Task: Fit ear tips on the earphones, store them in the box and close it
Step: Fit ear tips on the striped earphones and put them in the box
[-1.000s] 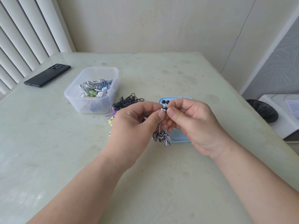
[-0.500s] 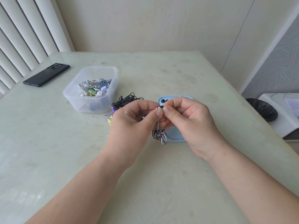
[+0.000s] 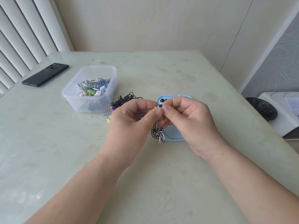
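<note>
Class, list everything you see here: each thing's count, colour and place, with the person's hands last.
table: one, pale green, fills the foreground
box: one, clear, left of centre, holding coiled earphones
phone: one, black, far left
black earphones: one bundle, beside the box
purple cable: one, beside the left hand
lid: one, blue, beneath the right hand
ear tips: two visible, black, on the lid's far corner
striped earphones: one set, black-and-white, between the hands
bin: one, black, off the table's right
hands: two; both pinch the striped earphones
</note>
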{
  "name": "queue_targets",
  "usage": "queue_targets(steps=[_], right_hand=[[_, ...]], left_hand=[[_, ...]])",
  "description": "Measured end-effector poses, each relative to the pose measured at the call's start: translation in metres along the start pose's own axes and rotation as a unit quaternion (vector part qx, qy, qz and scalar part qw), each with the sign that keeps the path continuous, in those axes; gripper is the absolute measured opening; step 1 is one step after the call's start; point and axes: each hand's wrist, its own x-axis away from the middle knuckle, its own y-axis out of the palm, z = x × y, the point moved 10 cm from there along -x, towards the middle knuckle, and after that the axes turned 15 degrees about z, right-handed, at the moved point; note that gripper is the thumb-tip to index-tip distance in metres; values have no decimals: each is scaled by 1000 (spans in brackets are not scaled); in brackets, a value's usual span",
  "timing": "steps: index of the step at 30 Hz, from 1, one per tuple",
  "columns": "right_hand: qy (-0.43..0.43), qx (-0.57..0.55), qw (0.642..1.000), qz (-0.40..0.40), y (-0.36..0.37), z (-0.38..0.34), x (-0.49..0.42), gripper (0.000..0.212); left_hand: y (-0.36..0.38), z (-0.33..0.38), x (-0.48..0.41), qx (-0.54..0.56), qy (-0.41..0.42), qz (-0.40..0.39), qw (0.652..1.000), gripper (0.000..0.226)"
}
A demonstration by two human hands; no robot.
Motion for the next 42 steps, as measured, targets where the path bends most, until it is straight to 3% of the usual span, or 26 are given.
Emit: queue_targets(steps=[4, 10, 20, 24, 30, 36, 42], right_hand=[[-19, 0, 1000, 15, -2, -4, 1, 6], [43, -49, 998, 14, -2, 5, 1, 5], [-34, 25, 999, 18, -1, -6, 7, 28], [30, -22, 999, 11, -1, -2, 4, 12], [60, -25, 998, -5, -4, 3, -3, 11], [-4, 13, 1000, -18, -6, -12, -6, 12], [8, 39, 998, -40, -4, -10, -5, 11]], left_hand=[[-1, -1, 0, 8, -8, 1, 1000, 9], [1, -2, -2, -2, -3, -7, 1000, 10], [-5, -2, -4, 14, -4, 6, 1000, 2], [-4, 1, -3, 9, 4, -3, 1000, 6], [4, 4, 1, 26, -14, -19, 999, 19], [3, 4, 1, 18, -19, -17, 999, 21], [4, 6, 2, -21, 3, -25, 999, 18]])
